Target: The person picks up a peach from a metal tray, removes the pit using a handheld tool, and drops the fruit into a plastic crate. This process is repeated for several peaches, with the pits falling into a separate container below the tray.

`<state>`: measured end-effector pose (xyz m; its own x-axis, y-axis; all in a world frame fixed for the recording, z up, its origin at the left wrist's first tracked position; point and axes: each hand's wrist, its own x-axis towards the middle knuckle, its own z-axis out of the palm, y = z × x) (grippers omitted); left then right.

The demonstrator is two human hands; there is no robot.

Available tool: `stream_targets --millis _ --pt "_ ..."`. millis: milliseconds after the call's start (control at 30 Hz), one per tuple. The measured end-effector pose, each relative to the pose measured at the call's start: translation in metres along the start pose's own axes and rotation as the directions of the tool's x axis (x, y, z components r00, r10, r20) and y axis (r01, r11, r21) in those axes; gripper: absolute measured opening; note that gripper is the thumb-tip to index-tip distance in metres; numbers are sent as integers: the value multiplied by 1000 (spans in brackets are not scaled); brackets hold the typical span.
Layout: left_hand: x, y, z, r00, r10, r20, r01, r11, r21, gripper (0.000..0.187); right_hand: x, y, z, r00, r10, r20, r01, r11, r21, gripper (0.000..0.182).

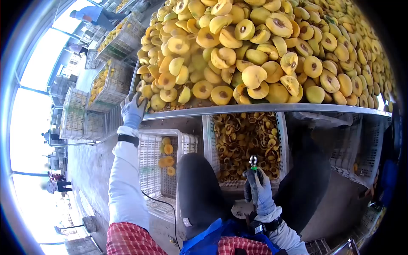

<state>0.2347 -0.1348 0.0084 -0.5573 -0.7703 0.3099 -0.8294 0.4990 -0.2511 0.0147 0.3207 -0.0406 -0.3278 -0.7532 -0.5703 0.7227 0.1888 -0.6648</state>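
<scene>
Ring-tipped hand tool (253,161) is held by the gloved right hand (262,193), fingers closed around its handle, wrist low between the knees, over the near end of a plastic crate (210,146) of fruit scraps (244,138). Farther out, the gloved left hand (133,111) is placed at the table's metal rim (255,110), arm extended, fingers slightly spread, beside heaped yellow peach halves (255,76).
</scene>
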Motion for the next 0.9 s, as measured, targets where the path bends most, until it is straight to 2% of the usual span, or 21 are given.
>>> stream_targets --millis 67,133,200,333,400,467,500,533,600,633,667,700,733,800,867,900 --pt "2 78 -63 996 -86 -18 83 990 -117 49 6 0 2 1000 7 -12 -7 1000 23 14" --pt "-2 128 -64 978 10 210 89 886 -455 53 9 -4 6 999 40 -18 -40 998 46 14" --pt "0 160 -44 898 14 441 98 968 -232 53 13 -2 5 998 69 8 -69 996 48 14" --pt "31 171 -5 900 28 435 86 967 -240 52 15 4 1 996 83 12 -84 989 121 15" --pt "26 165 -7 933 102 346 32 932 -360 53 12 5 -3 997 74 -9 -72 987 142 18" --pt "-9 177 -47 992 85 97 -40 918 -394 55 14 0 0 998 43 -39 -36 986 161 19" --pt "-29 180 -65 993 107 -53 -119 885 -450 59 13 -6 6 993 -20 -117 33 993 110 29" --pt "-56 188 -86 995 101 -17 -95 842 -531 62 10 -13 7 994 -2 -106 13 995 103 34" --pt "-103 214 -129 971 234 54 -151 768 -623 64 9 -24 20 995 50 -91 -28 975 221 27" --pt "-147 233 -143 914 344 216 -110 722 -683 66 7 -23 24 996 9 93 -33 964 262 28" --pt "-168 241 -138 883 436 176 -185 667 -722 72 9 -16 26 996 -42 79 25 979 204 28" --pt "-185 248 -144 876 450 174 -210 680 -702 77 13 -7 28 994 -93 62 84 986 144 29" --pt "-188 248 -147 872 450 191 -163 637 -754 80 15 -1 28 989 -144 41 140 986 86 31" --pt "-197 249 -145 897 419 141 -97 498 -862 79 13 -7 25 978 -140 152 127 988 89 34" --pt "-212 244 -127 921 362 142 110 106 -988 75 5 -17 16 970 -107 217 91 993 79 38" --pt "-217 249 -130 807 378 453 589 -474 -654 78 3 -20 12 951 -91 295 67 994 91 39"
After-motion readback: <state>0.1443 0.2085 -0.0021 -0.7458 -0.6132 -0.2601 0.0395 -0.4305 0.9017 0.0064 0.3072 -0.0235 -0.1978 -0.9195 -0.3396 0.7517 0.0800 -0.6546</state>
